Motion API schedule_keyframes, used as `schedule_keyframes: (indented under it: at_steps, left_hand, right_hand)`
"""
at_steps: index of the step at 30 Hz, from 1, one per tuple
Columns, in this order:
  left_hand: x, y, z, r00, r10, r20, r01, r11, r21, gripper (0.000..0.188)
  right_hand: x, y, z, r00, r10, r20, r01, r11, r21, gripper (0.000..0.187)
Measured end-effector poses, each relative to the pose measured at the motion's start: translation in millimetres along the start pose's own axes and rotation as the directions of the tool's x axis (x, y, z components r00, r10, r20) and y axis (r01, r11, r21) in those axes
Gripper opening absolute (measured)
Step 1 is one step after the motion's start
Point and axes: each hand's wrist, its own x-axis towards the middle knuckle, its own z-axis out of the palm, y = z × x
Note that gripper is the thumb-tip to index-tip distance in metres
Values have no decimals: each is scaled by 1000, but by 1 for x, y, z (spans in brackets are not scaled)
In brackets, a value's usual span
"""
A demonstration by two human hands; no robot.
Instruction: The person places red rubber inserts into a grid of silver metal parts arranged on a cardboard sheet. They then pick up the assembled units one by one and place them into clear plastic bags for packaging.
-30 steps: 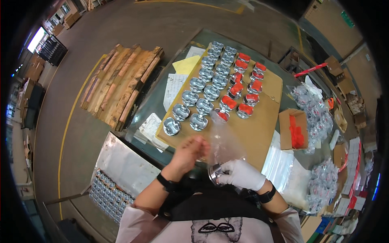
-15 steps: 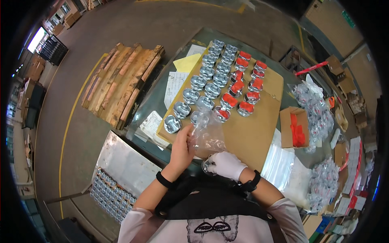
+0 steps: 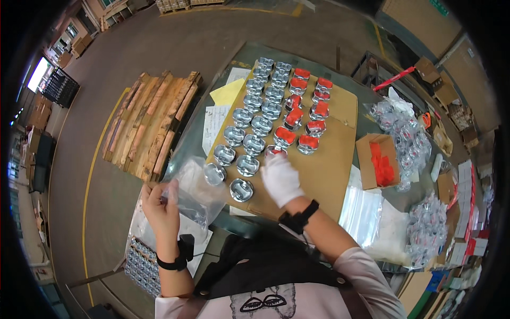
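My bare left hand (image 3: pixel 161 207) pinches the edge of a clear plastic bag (image 3: pixel 194 183), which hangs open and limp beside the cardboard sheet (image 3: pixel 324 183). In a white glove, my right hand (image 3: pixel 281 179) reaches over the sheet, its fingers closed at a red-topped piston (image 3: pixel 275 150); the fingertips are partly hidden. Silver pistons (image 3: pixel 261 126) stand in two columns on the left of the sheet. To their right, several more pistons carry red pieces (image 3: pixel 285 135) on top. One bare piston (image 3: pixel 241 190) stands alone at the near edge.
On the right are an open carton (image 3: pixel 362 159) of red pieces, bagged pistons (image 3: pixel 404 133) and a stack of flat clear bags (image 3: pixel 361 215). Papers (image 3: pixel 215 127) lie along the table's left. A wooden pallet (image 3: pixel 151 122) and a tray of pistons (image 3: pixel 142 268) are farther left.
My left hand has swung left with the bag, away from the pistons. My right hand has let go of a piston, now at the sheet's near edge, and moved forward to a red-topped piston.
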Motion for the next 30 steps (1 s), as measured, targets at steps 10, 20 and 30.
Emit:
schedule_keyframes:
  at_steps: [10, 20, 30]
  left_hand:
    - [-8, 104, 62, 421, 533, 734, -630, 754, -187, 6]
    - [-114, 89, 294, 414, 317, 854, 312, 832, -459, 11]
    - [-157, 128, 225, 461, 531, 711, -69, 820, -568, 27]
  right_hand:
    - [-38, 95, -61, 906, 281, 316, -393, 834, 387, 22]
    - [-161, 94, -94, 889, 396, -230, -149, 725, 673, 32]
    - [-183, 102, 14, 931, 361, -45, -281, 792, 541, 20]
